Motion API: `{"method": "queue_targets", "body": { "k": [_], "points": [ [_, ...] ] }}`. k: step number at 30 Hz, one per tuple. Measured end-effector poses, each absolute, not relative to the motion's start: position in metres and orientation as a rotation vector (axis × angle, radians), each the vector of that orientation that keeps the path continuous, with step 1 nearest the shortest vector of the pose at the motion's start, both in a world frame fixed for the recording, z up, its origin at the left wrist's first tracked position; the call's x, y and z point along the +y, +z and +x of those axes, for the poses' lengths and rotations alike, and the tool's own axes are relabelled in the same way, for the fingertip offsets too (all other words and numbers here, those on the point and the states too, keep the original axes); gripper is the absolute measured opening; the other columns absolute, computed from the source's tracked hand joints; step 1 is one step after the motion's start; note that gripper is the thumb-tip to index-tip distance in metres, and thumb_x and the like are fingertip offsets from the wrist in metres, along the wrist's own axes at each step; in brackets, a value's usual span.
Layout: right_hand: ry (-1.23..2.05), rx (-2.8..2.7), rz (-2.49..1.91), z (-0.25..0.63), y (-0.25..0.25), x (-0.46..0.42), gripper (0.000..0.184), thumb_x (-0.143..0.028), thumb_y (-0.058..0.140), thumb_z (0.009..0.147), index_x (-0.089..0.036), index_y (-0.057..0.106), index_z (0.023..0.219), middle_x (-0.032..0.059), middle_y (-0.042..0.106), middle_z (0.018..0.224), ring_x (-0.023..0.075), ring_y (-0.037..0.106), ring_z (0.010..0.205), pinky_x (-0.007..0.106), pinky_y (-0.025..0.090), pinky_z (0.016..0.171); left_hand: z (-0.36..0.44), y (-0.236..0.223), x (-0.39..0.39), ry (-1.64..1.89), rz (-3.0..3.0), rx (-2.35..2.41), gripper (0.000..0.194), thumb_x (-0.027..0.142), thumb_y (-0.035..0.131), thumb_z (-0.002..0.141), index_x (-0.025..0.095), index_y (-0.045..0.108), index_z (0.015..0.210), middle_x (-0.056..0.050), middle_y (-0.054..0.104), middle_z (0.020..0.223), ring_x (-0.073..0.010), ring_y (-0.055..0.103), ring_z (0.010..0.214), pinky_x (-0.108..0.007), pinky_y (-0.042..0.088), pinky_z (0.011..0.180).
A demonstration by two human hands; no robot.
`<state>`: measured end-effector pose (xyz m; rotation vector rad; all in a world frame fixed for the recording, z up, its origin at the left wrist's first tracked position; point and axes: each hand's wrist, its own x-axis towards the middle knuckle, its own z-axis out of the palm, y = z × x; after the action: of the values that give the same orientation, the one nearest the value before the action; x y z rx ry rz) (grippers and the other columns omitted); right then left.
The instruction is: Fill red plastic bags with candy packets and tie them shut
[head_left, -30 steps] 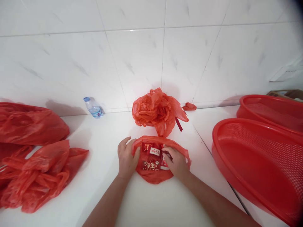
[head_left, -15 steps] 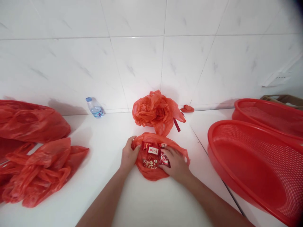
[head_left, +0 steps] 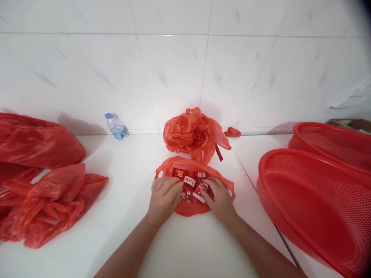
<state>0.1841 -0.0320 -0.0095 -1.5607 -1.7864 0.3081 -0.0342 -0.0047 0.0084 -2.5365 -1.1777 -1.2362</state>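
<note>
An open red plastic bag lies in front of me with several small red snack packets inside, among them one with a white label. My left hand is over the bag's left part, fingers bent and pressed together; whatever its fingertips hold is hidden. At the right inside the bag, my right hand has its thumb and fingers on a red-and-white snack packet, which sits tilted. A larger red packet with pale lettering is partly covered by my left hand.
Behind the bag sits a crumpled red plastic bag against the tiled wall. Filled red bags lie at the left, near a water bottle. Two red plastic baskets stand at the right. A small red item lies by the wall.
My left hand has moved from the bag's left rim inward over the packets. The red-and-white packet at my right hand has tilted, showing its white edge. The view has shifted slightly.
</note>
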Motion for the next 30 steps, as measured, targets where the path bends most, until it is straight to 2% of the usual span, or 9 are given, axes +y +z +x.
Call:
{"method": "queue_targets", "body": {
  "k": [3,5,8,10,14,18,21,26,30],
  "points": [
    [0.353,-1.875,-1.61,0.1823,-0.0084,-0.032,0.053,-0.034,0.068,0.069,-0.026,0.052,0.119,0.006,0.055,0.114,0.0257,0.053,0.106,0.044,0.044,0.092,-0.0291,0.0096,-0.0072,-0.916,-2.888,-1.168,0.022,0.021,0.057,0.083,0.022,0.058,0.105,-0.005,0.066,0.097,-0.0189,0.059,0.088,-0.034,0.045,0.079],
    [0.383,-1.936,-1.633,0.1818,-0.0082,-0.0318,0.068,-0.034,0.074,0.061,-0.027,0.049,0.124,0.0064,0.054,0.118,0.0273,0.051,0.108,0.045,0.043,0.092,-0.0269,0.0103,-0.0063,-0.769,-3.021,-1.252,0.033,0.03,0.066,0.076,0.021,0.058,0.107,-0.006,0.064,0.099,-0.0217,0.059,0.089,-0.036,0.046,0.077],
    [0.397,-1.956,-1.651,0.1823,-0.0089,-0.0313,0.069,-0.032,0.072,0.062,-0.027,0.046,0.126,0.0066,0.053,0.12,0.027,0.05,0.11,0.045,0.042,0.094,-0.0279,0.0108,-0.0044,-0.731,-3.053,-1.358,0.061,0.037,0.079,0.06,0.021,0.055,0.114,-0.008,0.062,0.105,-0.0256,0.057,0.093,-0.04,0.046,0.08],
    [0.383,-1.939,-1.651,0.1829,-0.0096,-0.0307,0.062,-0.031,0.068,0.067,-0.026,0.047,0.125,0.0067,0.054,0.119,0.0261,0.051,0.11,0.045,0.042,0.094,-0.0299,0.0113,-0.0037,-0.737,-3.052,-1.427,0.068,0.034,0.08,0.056,0.022,0.053,0.117,-0.007,0.061,0.105,-0.0261,0.057,0.094,-0.04,0.046,0.08],
    [0.356,-1.904,-1.609,0.1837,-0.0102,-0.0298,0.05,-0.027,0.063,0.074,-0.025,0.049,0.122,0.0066,0.056,0.116,0.0246,0.052,0.108,0.043,0.043,0.093,-0.0311,0.0142,-0.0039,-0.733,-3.1,-1.582,0.055,0.024,0.076,0.062,0.023,0.056,0.114,-0.005,0.061,0.1,-0.0238,0.056,0.093,-0.036,0.046,0.08],
    [0.311,-1.891,-1.537,0.1842,-0.0101,-0.0312,0.045,-0.025,0.06,0.076,-0.025,0.05,0.121,0.0071,0.055,0.117,0.0238,0.052,0.108,0.042,0.045,0.092,-0.0298,0.0164,-0.0064,-0.747,-3.199,-1.67,0.022,0.018,0.068,0.07,0.023,0.063,0.091,-0.002,0.058,0.089,-0.0176,0.057,0.081,-0.029,0.046,0.069],
    [0.22,-1.881,-1.457,0.1842,-0.0093,-0.0342,0.045,-0.024,0.059,0.077,-0.024,0.05,0.121,0.0085,0.053,0.117,0.0242,0.052,0.109,0.042,0.045,0.093,-0.0294,0.0159,-0.0081,-0.935,-3.223,-1.632,0.006,0.018,0.06,0.077,0.022,0.062,0.081,-0.001,0.056,0.084,-0.0139,0.056,0.074,-0.025,0.045,0.064],
    [0.074,-1.796,-1.325,0.1825,-0.0056,-0.0379,0.047,-0.029,0.056,0.081,-0.025,0.044,0.126,0.0105,0.05,0.12,0.0264,0.048,0.115,0.046,0.042,0.096,-0.0288,0.0142,-0.009,-1.356,-3.097,-1.427,0.009,0.02,0.05,0.086,0.021,0.059,0.086,-0.003,0.057,0.086,-0.0144,0.056,0.079,-0.027,0.047,0.07],
    [0.135,-1.861,-1.436,0.1812,-0.0052,-0.0364,0.053,-0.036,0.061,0.078,-0.025,0.044,0.127,0.0111,0.047,0.124,0.0288,0.046,0.116,0.048,0.042,0.094,-0.0279,0.0097,-0.01,-1.455,-2.958,-1.616,0.009,0.019,0.05,0.085,0.022,0.057,0.09,-0.002,0.063,0.089,-0.0154,0.058,0.082,-0.028,0.048,0.072]
  ]
}}
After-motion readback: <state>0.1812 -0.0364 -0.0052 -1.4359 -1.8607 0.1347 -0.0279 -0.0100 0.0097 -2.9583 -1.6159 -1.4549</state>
